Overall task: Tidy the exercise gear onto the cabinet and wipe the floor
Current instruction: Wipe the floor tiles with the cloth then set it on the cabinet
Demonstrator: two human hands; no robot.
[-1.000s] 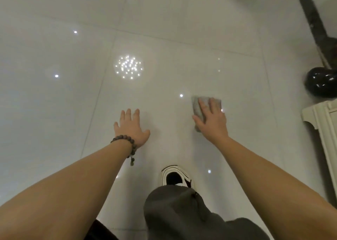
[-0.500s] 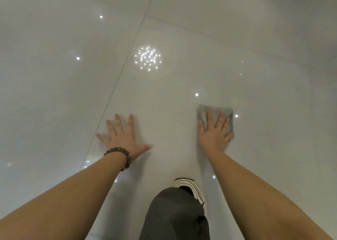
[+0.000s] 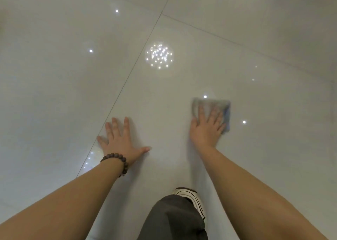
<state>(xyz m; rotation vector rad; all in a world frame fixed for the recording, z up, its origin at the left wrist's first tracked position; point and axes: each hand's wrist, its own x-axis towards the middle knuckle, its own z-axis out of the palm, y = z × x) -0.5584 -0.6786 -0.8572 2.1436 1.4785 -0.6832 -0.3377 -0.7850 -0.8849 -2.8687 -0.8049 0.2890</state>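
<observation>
The right hand point(image 3: 206, 130) is pressing flat, fingers straight, on the cloth point(image 3: 211, 106) lying on the floor point(image 3: 255, 148). Left of the cloth, the left hand point(image 3: 120, 141) is resting flat, fingers spread, holding nothing.

Single view, head-mounted, wide-angle. Looks forward and steeply down onto glossy tiled floor point(image 3: 237, 39), from close above. Both forearms enter from bottom corners and reach away from lens; left hand point(image 3: 118, 139) lands left of centre, right hand point(image 3: 206, 128) right of centre on grey cloth point(image 3: 211, 104). Bent knee in dark trousers point(image 3: 173, 219) and a shoe point(image 3: 193, 197) fill bottom centre, nearest the lens. Tile joints bow toward frame edges. Ceiling lights mirrored in floor near centre. No second view, so no overlap.
</observation>
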